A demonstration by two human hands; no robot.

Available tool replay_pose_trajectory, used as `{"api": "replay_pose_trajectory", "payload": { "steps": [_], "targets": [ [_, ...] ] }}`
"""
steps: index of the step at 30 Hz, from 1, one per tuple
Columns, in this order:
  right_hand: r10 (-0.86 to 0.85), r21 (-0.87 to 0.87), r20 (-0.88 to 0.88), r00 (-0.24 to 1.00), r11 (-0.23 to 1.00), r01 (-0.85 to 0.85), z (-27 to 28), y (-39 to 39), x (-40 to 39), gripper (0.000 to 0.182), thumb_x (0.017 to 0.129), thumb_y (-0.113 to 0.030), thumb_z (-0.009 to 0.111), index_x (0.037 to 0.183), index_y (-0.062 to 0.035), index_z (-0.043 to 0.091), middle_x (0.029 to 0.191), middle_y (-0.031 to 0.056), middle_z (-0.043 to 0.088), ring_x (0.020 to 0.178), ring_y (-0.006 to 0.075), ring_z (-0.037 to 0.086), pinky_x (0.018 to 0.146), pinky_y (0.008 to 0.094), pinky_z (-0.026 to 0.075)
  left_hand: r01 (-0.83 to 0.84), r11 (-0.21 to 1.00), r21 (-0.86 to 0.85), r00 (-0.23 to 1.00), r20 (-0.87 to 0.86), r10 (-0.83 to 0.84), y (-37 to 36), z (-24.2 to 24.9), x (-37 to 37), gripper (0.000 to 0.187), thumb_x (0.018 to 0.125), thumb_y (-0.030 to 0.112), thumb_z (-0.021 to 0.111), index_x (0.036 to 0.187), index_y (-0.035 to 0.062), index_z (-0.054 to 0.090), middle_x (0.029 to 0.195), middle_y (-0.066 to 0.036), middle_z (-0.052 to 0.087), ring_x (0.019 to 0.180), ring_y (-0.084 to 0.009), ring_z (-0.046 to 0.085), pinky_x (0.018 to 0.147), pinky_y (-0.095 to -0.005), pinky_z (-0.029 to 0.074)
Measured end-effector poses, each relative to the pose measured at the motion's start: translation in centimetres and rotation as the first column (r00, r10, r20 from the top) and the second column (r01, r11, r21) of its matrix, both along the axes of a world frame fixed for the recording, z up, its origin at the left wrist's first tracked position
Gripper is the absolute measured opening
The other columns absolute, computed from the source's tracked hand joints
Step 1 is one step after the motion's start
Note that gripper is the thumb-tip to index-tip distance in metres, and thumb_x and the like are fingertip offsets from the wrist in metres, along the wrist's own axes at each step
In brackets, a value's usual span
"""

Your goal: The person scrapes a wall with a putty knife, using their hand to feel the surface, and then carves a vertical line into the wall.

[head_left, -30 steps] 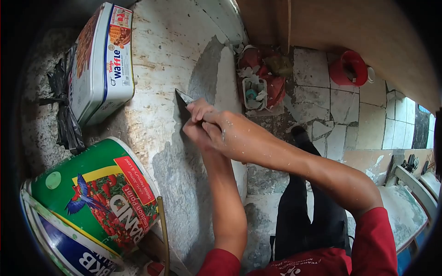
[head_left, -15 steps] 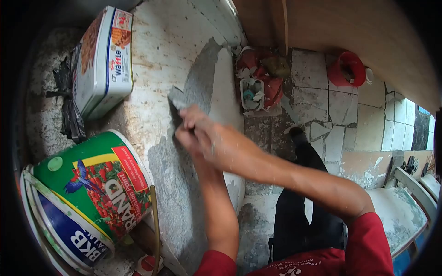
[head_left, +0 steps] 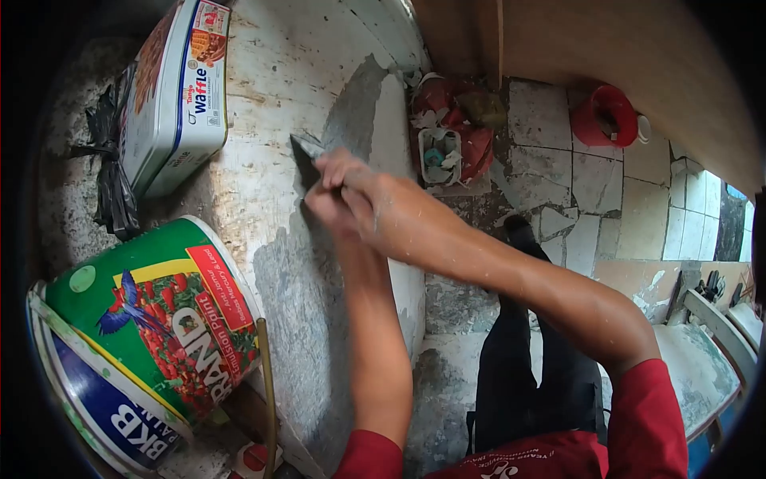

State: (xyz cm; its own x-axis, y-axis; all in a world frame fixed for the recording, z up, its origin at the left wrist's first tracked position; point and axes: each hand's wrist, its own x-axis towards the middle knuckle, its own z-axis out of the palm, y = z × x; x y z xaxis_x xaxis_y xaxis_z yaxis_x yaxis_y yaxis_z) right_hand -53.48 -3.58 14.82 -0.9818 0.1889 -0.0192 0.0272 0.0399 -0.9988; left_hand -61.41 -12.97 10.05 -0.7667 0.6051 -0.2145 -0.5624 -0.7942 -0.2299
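Note:
A flat metal scraper (head_left: 306,146) lies with its blade against the whitish surface (head_left: 263,104), beside a grey scraped patch (head_left: 356,100). My right hand (head_left: 359,188) is closed round the scraper's handle, which the fingers mostly hide. Just below it, my left hand (head_left: 331,209) is closed too, pressed up against the right one at the handle; it is slightly blurred. A second, larger grey patch (head_left: 295,319) spreads below the hands, next to my left forearm.
Left of the surface are a waffle tin (head_left: 179,104), a black plastic bag (head_left: 112,152) and a green paint bucket (head_left: 159,311). Farther right stand a plastic tray (head_left: 439,156) with debris, a red bucket (head_left: 604,116) and a chair (head_left: 694,367).
The view has shifted slightly. The scraper blade is a little higher in the frame and turned, and both hands are still together on it.

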Motion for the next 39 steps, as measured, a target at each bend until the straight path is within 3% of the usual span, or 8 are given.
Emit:
{"api": "replay_pose_trajectory", "payload": {
  "steps": [8,11,16,27,29,32,36,39],
  "targets": [
    [0.027,0.064,-0.036,0.999,0.998,-0.024,0.2,-1.3,1.1,0.026,0.092,-0.016,0.046,0.109,0.0034,0.052,0.107,0.0251,0.061,0.078,0.0374,0.065,0.07,0.0397,0.052,0.085,0.995,-0.059,0.995,0.059,-0.082,-2.0,0.7,1.0,0.015,0.077,-0.003,0.039,0.078,0.0079,0.049,0.063,0.002,0.043,0.057,-0.0111,0.046,0.06,-0.0217,0.043],
    [0.13,-0.113,0.241,0.962,0.988,-0.105,2.3,1.6,-2.5,0.027,0.093,-0.016,0.044,0.112,0.0016,0.053,0.099,0.0188,0.064,0.051,0.0227,0.061,0.04,0.0306,0.046,-0.007,0.836,-0.548,0.976,-0.184,-0.113,-0.5,-3.0,-3.5,0.012,0.081,0.001,0.041,0.075,0.0091,0.048,0.064,0.002,0.043,0.058,-0.0107,0.047,0.06,-0.021,0.043],
    [0.028,0.055,-0.042,0.999,0.998,-0.025,1.4,0.3,0.4,0.025,0.093,-0.015,0.044,0.11,0.0008,0.053,0.096,0.0241,0.062,0.067,0.0393,0.063,0.059,0.0417,0.051,-0.041,0.999,0.032,0.998,0.053,0.039,-0.3,0.2,0.7,0.01,0.079,-0.003,0.043,0.077,0.0059,0.048,0.065,-0.001,0.045,0.057,-0.0101,0.047,0.058,-0.0219,0.043],
    [0.091,0.035,0.038,0.995,0.995,-0.092,2.3,1.0,0.0,0.023,0.092,-0.016,0.047,0.105,0.0024,0.053,0.086,0.0281,0.061,0.082,0.0438,0.061,0.071,0.0445,0.049,0.008,1.0,-0.02,0.999,0.037,-0.007,-0.1,2.0,0.2,0.013,0.078,-0.004,0.043,0.074,0.0071,0.047,0.062,0.001,0.041,0.056,-0.0092,0.043,0.056,-0.0205,0.04],
    [0.044,-0.122,0.101,0.994,0.992,-0.032,2.3,0.8,-1.1,0.024,0.092,-0.016,0.047,0.107,0.0012,0.054,0.085,0.0256,0.063,0.074,0.033,0.066,0.058,0.0421,0.051,-0.093,0.768,-0.633,0.981,-0.192,-0.039,-0.5,0.6,-0.4,0.014,0.08,-0.001,0.042,0.071,0.0091,0.045,0.062,0.001,0.042,0.057,-0.0094,0.044,0.057,-0.0211,0.04],
    [0.196,-0.13,0.256,0.946,0.977,-0.168,3.7,2.8,-1.2,0.024,0.091,-0.016,0.049,0.109,-0.0008,0.053,0.092,0.0236,0.064,0.07,0.0261,0.065,0.05,0.0393,0.051,-0.031,0.884,-0.466,0.976,-0.204,-0.074,-1.0,-1.6,-1.4,0.013,0.083,0.004,0.043,0.071,0.0098,0.045,0.063,0.002,0.042,0.059,-0.0096,0.045,0.059,-0.0212,0.04],
    [-0.068,0.146,-0.267,0.961,0.983,0.11,-1.8,-1.9,0.4,0.025,0.092,-0.017,0.049,0.112,-0.0019,0.053,0.106,0.0213,0.063,0.069,0.0271,0.065,0.046,0.0343,0.05,0.122,0.989,0.086,0.991,0.05,-0.126,-2.4,-0.1,0.7,0.016,0.088,0.011,0.044,0.073,0.0099,0.046,0.065,0.002,0.042,0.062,-0.01,0.046,0.062,-0.0217,0.041],
    [0.178,-0.142,0.247,0.952,0.979,-0.146,3.8,2.5,-3.2,0.025,0.094,-0.013,0.043,0.114,-0.0017,0.053,0.108,0.021,0.063,0.073,0.0288,0.065,0.052,0.0367,0.051,-0.197,0.505,-0.841,0.89,-0.369,-0.267,-0.3,0.1,-1.1,0.014,0.091,0.012,0.043,0.08,0.0099,0.052,0.067,0.004,0.042,0.062,-0.0102,0.046,0.062,-0.0222,0.041]
  ]
}}
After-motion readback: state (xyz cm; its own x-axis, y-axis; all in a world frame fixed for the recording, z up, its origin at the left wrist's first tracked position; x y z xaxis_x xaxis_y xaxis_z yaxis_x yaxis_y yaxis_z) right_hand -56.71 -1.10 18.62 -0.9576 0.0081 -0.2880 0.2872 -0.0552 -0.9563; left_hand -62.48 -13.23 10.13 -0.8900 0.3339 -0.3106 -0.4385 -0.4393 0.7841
